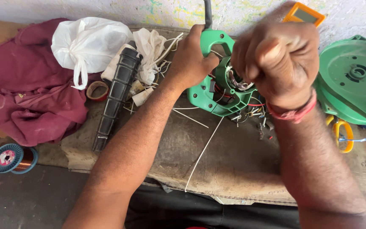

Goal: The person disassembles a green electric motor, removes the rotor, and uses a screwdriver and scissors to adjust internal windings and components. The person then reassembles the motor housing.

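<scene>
1. Nearest: both forearms come up from bottom edge over worn brown padded mat (234, 161) that covers the worktop. Thin white plastic strip (204, 150) lies diagonally on mat betw. the arms; shorter white strips near left wrist.
2. Left hand (191, 59): grip closed round rear handle loop of green plastic motor housing (217, 95), thumb on near side, fingers wrapped over top. Firm hold.
3. Green plastic motor housing sits mid-worktop, tilted, open side up; winding and red/black wires visible inside, loose wire ends and small metal bits spilling onto mat just to its right.
4. Right hand (278, 59): raised above housing, closed into a fist, close to camera, partly blurred. Can't tell if anything is inside the fist. Red thread band (295, 113) on that wrist.
5. Right side: round green plastic cover (354, 80) w/ central hub, lying flat. Yellow-handled scissors (344, 133) just below it, blue strap beside.
6. Left of left hand: black ribbed rubber tube (117, 97) lying lengthwise, roll of brown tape (97, 90) touching its left side, crumpled white cloth (151, 53) beyond.
7. Further left: white knotted plastic bag (87, 44) resting on maroon cloth heap (34, 89).
8. Bottom left, off the mat: blue spool of copper wire (11, 157).
9. Farthest: orange-cased meter (303, 15) against pale stained wall, behind right hand.
</scene>
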